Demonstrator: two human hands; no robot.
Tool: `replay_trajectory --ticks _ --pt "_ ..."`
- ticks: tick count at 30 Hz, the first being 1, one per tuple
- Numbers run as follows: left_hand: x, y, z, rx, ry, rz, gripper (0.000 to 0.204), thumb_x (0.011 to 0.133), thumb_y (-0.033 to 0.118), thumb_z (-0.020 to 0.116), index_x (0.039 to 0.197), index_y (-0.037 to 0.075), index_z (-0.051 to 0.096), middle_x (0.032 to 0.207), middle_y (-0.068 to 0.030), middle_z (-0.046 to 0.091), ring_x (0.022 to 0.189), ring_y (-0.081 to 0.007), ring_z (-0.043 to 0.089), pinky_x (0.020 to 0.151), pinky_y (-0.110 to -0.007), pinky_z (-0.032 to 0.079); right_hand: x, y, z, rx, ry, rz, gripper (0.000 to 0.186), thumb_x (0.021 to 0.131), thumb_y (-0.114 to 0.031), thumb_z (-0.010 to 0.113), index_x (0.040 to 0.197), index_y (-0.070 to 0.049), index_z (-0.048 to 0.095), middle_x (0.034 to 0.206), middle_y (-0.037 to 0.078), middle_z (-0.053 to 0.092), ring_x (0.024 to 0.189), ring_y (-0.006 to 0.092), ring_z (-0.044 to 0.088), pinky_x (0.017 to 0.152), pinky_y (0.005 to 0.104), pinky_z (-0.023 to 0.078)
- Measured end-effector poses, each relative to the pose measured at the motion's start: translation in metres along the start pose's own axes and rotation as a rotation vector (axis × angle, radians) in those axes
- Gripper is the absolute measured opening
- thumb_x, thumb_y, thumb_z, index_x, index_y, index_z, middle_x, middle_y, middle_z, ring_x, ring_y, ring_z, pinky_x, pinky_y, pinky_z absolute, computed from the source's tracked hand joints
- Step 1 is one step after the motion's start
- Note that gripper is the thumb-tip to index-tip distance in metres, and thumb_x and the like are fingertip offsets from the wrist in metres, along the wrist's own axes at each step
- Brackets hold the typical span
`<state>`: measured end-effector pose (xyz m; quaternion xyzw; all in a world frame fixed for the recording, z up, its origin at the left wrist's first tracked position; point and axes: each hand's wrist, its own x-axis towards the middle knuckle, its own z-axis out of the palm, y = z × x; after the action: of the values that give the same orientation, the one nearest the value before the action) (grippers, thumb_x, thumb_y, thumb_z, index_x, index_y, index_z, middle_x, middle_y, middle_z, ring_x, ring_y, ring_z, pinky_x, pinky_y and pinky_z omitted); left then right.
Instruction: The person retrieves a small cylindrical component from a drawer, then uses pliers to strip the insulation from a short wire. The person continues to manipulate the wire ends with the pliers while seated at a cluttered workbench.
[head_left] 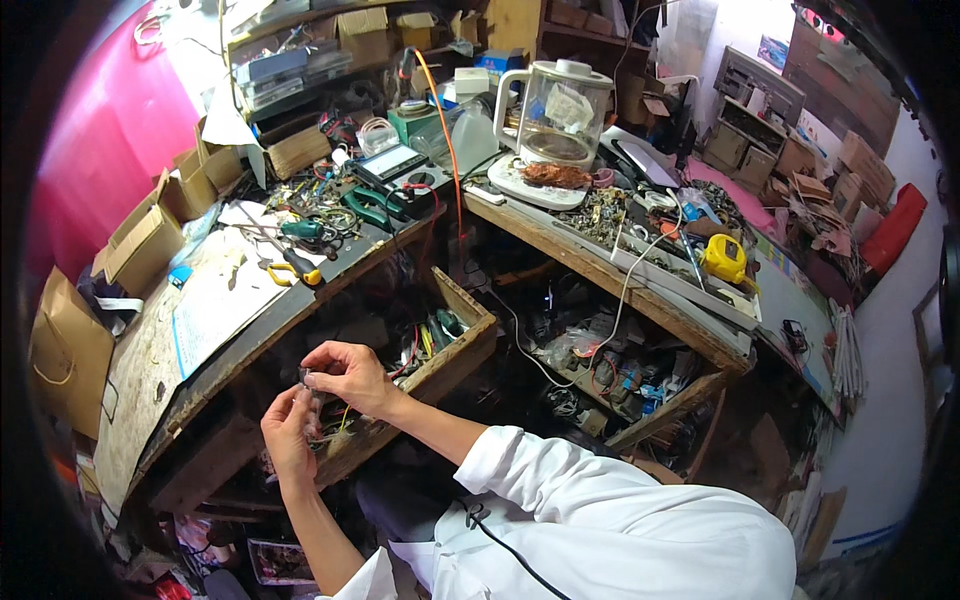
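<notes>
- Cluttered L-shaped workbench [230, 330] fills the space ahead of both hands, with two open wooden drawers below it.
- One small dark part [308, 381] sits pinched between the two hands.
- Left hand [288, 432]: fingers curled up, tips touching the part from below.
- Right hand [350, 375]: thumb and forefinger closed on the part from above.
- Nearer drawer [455, 350] lies just right of the hands.
- One clear kettle [560, 115] and one yellow tape measure [724, 258] stand well beyond, to the right.

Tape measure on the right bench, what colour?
Yellow with black trim; the tape measure shows clearly in the head view.
</notes>
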<state>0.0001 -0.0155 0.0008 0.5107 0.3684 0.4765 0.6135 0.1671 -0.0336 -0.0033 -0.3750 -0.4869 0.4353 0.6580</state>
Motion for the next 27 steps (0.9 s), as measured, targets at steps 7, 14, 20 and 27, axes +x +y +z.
replay_trajectory --ticks 7,14,20,27 --pt "-0.004 -0.002 -0.002 -0.038 0.045 0.040 0.020 0.096 0.013 0.071 0.109 -0.002 0.071 0.082 -0.0031 0.069 0.062 -0.0069 0.059 0.051 -0.021 0.050 0.001 0.004 0.003 -0.034 0.001 -0.025 0.016 0.088 -0.007 0.074 0.101 0.001 0.070 0.088 0.006 0.074 0.081 0.0103 0.067 0.073 0.0278 0.056" --pt "-0.003 0.001 0.000 -0.085 0.086 0.010 0.020 0.098 0.012 0.069 0.111 -0.002 0.070 0.087 -0.0053 0.071 0.067 -0.0106 0.065 0.053 -0.024 0.057 0.000 -0.002 0.002 -0.067 -0.032 -0.048 0.014 0.089 -0.006 0.073 0.100 0.003 0.070 0.089 0.007 0.074 0.081 0.0088 0.066 0.074 0.0268 0.056" --pt "-0.006 0.002 0.003 -0.084 0.076 0.039 0.021 0.097 0.012 0.069 0.112 -0.003 0.070 0.091 -0.0068 0.072 0.072 -0.0115 0.067 0.056 -0.025 0.059 0.002 -0.005 0.000 -0.143 -0.072 0.001 0.013 0.086 -0.007 0.073 0.093 0.004 0.070 0.082 0.007 0.073 0.076 0.0095 0.065 0.070 0.0272 0.054" --pt "-0.004 -0.002 -0.003 -0.055 0.034 0.048 0.027 0.096 0.009 0.070 0.121 -0.003 0.067 0.100 -0.0079 0.072 0.080 -0.0130 0.070 0.067 -0.026 0.060 0.006 0.000 0.001 -0.086 -0.044 0.053 0.013 0.088 -0.008 0.075 0.093 0.003 0.070 0.081 0.006 0.072 0.074 0.0085 0.064 0.067 0.0264 0.053"
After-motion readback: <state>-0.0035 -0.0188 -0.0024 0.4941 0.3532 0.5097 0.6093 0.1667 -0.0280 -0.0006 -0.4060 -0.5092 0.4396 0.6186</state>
